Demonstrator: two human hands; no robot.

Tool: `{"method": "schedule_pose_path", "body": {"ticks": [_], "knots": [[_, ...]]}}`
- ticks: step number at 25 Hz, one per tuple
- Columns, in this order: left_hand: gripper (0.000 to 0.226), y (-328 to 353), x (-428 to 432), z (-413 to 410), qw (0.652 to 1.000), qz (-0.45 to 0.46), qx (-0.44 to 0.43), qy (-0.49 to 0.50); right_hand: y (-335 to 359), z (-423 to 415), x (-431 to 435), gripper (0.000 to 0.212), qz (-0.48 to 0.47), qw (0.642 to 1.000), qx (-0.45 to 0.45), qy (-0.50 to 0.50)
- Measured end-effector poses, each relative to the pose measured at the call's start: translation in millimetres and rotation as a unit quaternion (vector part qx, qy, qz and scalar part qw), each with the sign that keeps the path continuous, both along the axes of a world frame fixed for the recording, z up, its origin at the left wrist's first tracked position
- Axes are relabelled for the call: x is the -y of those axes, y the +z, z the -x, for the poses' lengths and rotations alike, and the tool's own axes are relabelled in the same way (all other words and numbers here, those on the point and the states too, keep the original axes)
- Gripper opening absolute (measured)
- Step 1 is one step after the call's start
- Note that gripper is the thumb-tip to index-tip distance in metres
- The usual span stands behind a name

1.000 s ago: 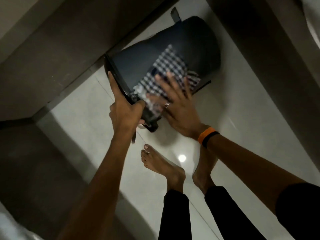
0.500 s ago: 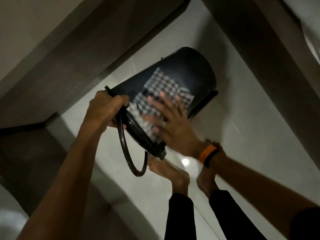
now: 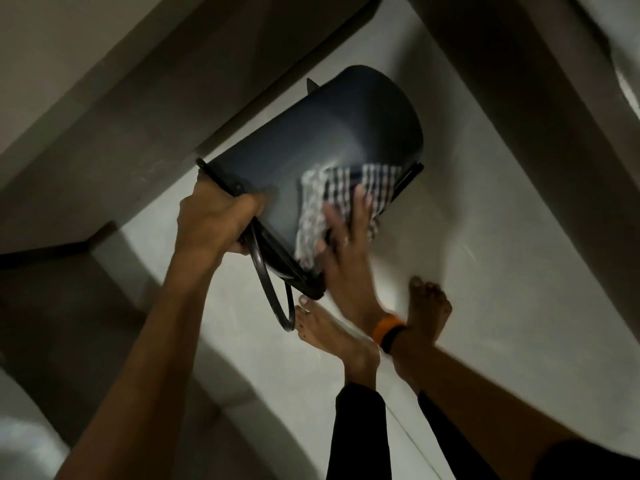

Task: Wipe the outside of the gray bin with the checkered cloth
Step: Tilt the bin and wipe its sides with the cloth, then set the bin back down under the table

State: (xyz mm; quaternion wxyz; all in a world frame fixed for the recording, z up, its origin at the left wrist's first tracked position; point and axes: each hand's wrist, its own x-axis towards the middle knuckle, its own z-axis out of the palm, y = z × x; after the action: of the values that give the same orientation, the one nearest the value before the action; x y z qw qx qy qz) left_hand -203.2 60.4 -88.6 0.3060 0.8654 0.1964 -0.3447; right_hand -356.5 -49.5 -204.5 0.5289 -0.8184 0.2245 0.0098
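Gray bin (image 3: 311, 140) hangs tipped on its side above the pale floor (image 3: 485, 271), its rim end gripped by the left hand (image 3: 214, 220), whose fingers curl closed around the edge. Against the bin's outer wall, the right hand (image 3: 346, 258) lies flat with fingers spread, pressing the checkered cloth (image 3: 343, 199) there, blurred; a dark loop handle (image 3: 270, 289) dangles below the rim.

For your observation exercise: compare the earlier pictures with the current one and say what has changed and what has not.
The checkered cloth under the right hand slid from the middle of the gray bin wall to its right-hand edge. The left hand shifted along the rim, and the handle dropped to hang loose. The bin stays tilted, gripped at the rim; both feet stay on the floor.
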Motion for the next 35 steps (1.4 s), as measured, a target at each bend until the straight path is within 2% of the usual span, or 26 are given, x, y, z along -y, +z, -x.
{"method": "schedule_pose_path", "body": {"ticks": [2,3,5,6,8,11,13,16,20,22,24,28,30,32,35], "knots": [[0.09,3.7,-0.6,-0.1,0.999,-0.007,0.023,-0.032,10.2,27.6,-29.0,0.075,0.068,0.995,0.016,0.076],[0.089,5.8,-0.5,-1.6,0.998,-0.019,0.037,-0.042,11.1,25.2,-24.4,0.069,0.075,0.993,0.046,0.077],[0.082,15.5,4.3,-6.0,0.993,-0.06,0.07,-0.071,2.8,-4.4,2.0,0.055,0.003,0.998,0.053,-0.016],[0.081,20.0,7.2,-8.2,0.987,-0.083,0.096,-0.095,-5.5,-27.5,19.0,0.056,-0.061,0.994,0.029,-0.086],[0.09,34.1,14.4,-5.0,0.968,-0.139,0.158,-0.14,-30.4,-73.1,54.8,0.065,-0.187,0.961,-0.041,-0.2],[0.103,48.9,28.7,23.7,0.944,-0.211,0.193,-0.166,-58.7,-96.7,77.0,0.077,-0.304,0.916,-0.07,-0.253],[0.106,39.4,31.5,50.1,0.937,-0.229,0.199,-0.173,-39.4,-85.8,66.7,0.076,-0.373,0.88,-0.077,-0.282],[0.108,15.5,34.6,89.8,0.932,-0.234,0.188,-0.202,15.3,-61.8,44.3,0.06,-0.399,0.848,-0.112,-0.332],[0.115,-7.3,30.2,119.9,0.922,-0.204,0.245,-0.22,14.8,-35.1,41.4,0.052,-0.389,0.822,-0.135,-0.394],[0.119,-13.1,19.5,129.8,0.912,-0.18,0.266,-0.254,16.0,-20.8,45.8,0.049,-0.361,0.831,-0.15,-0.396],[0.119,-14.7,8.3,139.3,0.905,-0.137,0.276,-0.293,14.9,-8.0,52.7,0.048,-0.305,0.854,-0.161,-0.388],[0.094,-22.0,-21.0,156.8,0.876,-0.052,0.31,-0.367,38.8,3.6,70.9,0.045,-0.233,0.899,-0.149,-0.34],[0.078,-21.1,-27.5,157.1,0.884,0.008,0.319,-0.343,44.7,4.1,84.5,0.052,-0.22,0.921,-0.126,-0.298],[0.073,-15.7,-19.2,145.4,0.896,0.045,0.321,-0.303,46.3,-2.6,104.9,0.058,-0.201,0.94,-0.107,-0.256],[0.075,-18.3,1.1,120.2,0.9,0.016,0.311,-0.304,54.4,-27.7,123.0,0.055,-0.185,0.964,-0.102,-0.16]]}}
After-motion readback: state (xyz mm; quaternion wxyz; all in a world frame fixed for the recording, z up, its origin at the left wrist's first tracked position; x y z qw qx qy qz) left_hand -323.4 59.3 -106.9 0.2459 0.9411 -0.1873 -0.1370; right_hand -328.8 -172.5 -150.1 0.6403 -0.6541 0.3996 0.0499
